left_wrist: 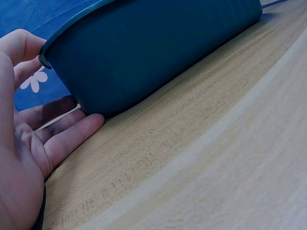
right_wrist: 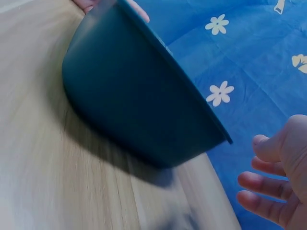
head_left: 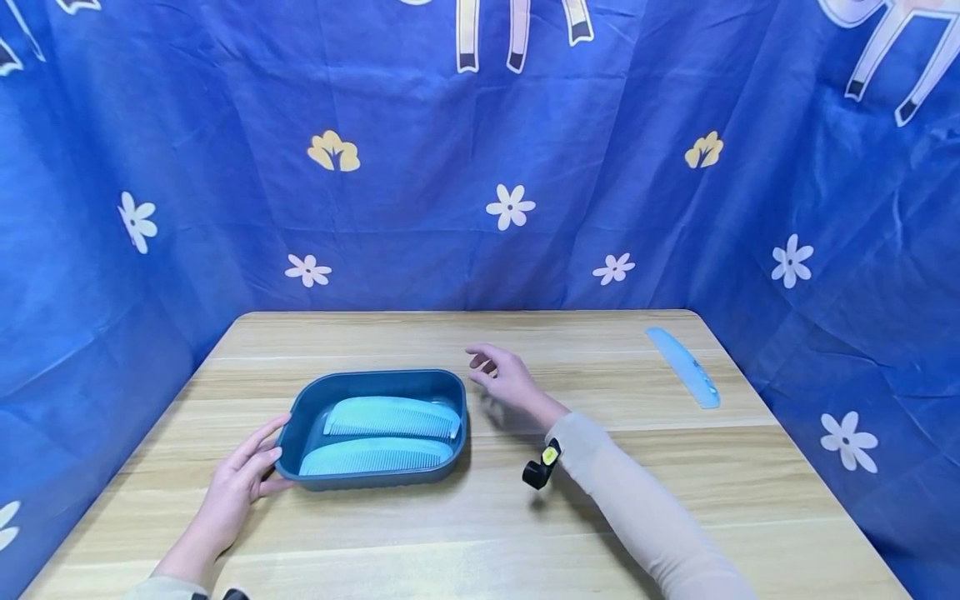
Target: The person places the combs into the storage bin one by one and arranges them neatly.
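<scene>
A dark teal plastic basin stands on the table at left of centre in the head view. Two light blue combs lie inside it, a rear comb and a front comb, teeth toward the near side. My left hand grips the basin's left end; in the left wrist view, upper digits pinch the rim while lower fingers touch near its base. Beyond the basin's right end, my right hand hovers apart from it, fingers loosely bent and holding nothing.
A third light blue comb lies at the far right of the wooden table. Blue patterned cloth hangs behind the table and along both sides. A small black device is strapped to my right wrist.
</scene>
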### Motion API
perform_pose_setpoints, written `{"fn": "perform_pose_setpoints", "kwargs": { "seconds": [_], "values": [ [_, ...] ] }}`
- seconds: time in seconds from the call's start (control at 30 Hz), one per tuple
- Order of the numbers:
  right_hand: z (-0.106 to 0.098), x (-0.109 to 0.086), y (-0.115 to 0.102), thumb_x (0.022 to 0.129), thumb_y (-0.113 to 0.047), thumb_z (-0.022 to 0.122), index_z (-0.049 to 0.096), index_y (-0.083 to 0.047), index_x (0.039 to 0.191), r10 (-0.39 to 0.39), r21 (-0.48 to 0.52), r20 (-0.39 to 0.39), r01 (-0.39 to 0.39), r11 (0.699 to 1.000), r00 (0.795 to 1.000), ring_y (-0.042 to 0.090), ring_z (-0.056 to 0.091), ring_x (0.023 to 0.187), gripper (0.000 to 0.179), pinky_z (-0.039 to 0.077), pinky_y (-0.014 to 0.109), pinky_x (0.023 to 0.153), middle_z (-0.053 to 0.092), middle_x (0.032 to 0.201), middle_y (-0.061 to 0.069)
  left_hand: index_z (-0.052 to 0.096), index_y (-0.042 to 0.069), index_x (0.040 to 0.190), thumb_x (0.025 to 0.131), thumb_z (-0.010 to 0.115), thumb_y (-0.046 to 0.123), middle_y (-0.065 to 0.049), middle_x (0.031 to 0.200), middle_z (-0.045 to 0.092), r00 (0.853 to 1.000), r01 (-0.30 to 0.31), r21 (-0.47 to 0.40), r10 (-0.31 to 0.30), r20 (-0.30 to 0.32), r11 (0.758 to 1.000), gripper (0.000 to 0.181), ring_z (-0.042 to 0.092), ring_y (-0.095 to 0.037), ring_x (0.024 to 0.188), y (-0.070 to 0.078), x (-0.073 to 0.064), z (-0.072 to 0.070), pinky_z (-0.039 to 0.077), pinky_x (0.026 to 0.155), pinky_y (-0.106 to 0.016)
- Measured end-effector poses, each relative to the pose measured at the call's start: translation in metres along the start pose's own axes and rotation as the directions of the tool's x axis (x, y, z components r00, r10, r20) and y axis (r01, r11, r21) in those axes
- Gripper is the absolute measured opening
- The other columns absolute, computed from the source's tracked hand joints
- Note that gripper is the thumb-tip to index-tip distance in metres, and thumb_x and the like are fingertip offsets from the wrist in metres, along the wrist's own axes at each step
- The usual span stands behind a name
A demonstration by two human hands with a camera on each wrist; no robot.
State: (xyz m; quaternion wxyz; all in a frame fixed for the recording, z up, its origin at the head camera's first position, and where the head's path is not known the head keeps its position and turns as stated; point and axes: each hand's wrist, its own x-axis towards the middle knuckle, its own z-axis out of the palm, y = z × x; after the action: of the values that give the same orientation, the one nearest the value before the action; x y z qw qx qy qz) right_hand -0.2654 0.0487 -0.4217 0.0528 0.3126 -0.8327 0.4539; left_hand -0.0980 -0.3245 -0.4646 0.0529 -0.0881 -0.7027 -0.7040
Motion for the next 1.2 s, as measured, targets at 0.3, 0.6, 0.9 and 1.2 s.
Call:
{"fn": "perform_pose_setpoints", "kwargs": {
  "seconds": [0.3,0.6,0.9,1.2],
  "values": [
    [-0.01,-0.008,0.014,0.086,-0.004,0.064,0.057,-0.006,0.122,0.04,0.0,-0.007,-0.04,0.999,0.999,0.018,0.061,0.08,0.037,0.052,0.025,0.066,0.064,0.097,0.012,0.029,0.004,0.145,0.101,0.039,0.009,0.007,0.124,0.054,1.0,-0.006,0.001,0.006,0.001,1.0,0.046,0.058,-0.008,0.107,0.0,0.0,0.0,0.056,0.072,-0.036],
    [-0.019,-0.023,0.032,0.085,-0.005,0.066,0.058,-0.005,0.121,0.109,0.024,-0.047,-0.108,0.994,0.993,0.015,0.059,0.076,0.037,0.051,0.026,0.066,0.064,0.092,0.004,0.03,0.003,0.144,0.1,0.039,0.009,0.008,0.121,0.056,1.0,-0.004,0.005,0.004,-0.006,1.0,0.045,0.06,-0.008,0.104,-0.003,-0.002,0.0,0.056,0.071,-0.035],
    [-0.034,-0.039,0.05,0.084,-0.002,0.065,0.056,0.001,0.123,0.178,0.094,-0.043,-0.173,0.98,0.983,0.017,0.06,0.077,0.04,0.051,0.029,0.068,0.064,0.093,0.007,0.03,0.005,0.145,0.1,0.039,0.009,0.006,0.119,0.058,1.0,-0.004,0.011,0.004,-0.011,1.0,0.045,0.061,-0.01,0.102,-0.004,-0.004,0.002,0.056,0.071,-0.035],
    [-0.048,-0.053,0.062,0.084,-0.001,0.064,0.053,0.001,0.126,0.239,0.12,-0.034,-0.234,0.965,0.97,0.019,0.059,0.075,0.043,0.053,0.03,0.064,0.063,0.097,0.01,0.03,0.005,0.145,0.1,0.039,0.009,0.006,0.119,0.057,1.0,-0.002,0.012,0.002,-0.012,1.0,0.045,0.06,-0.009,0.103,-0.005,-0.004,0.002,0.056,0.071,-0.035]
  ]
}}
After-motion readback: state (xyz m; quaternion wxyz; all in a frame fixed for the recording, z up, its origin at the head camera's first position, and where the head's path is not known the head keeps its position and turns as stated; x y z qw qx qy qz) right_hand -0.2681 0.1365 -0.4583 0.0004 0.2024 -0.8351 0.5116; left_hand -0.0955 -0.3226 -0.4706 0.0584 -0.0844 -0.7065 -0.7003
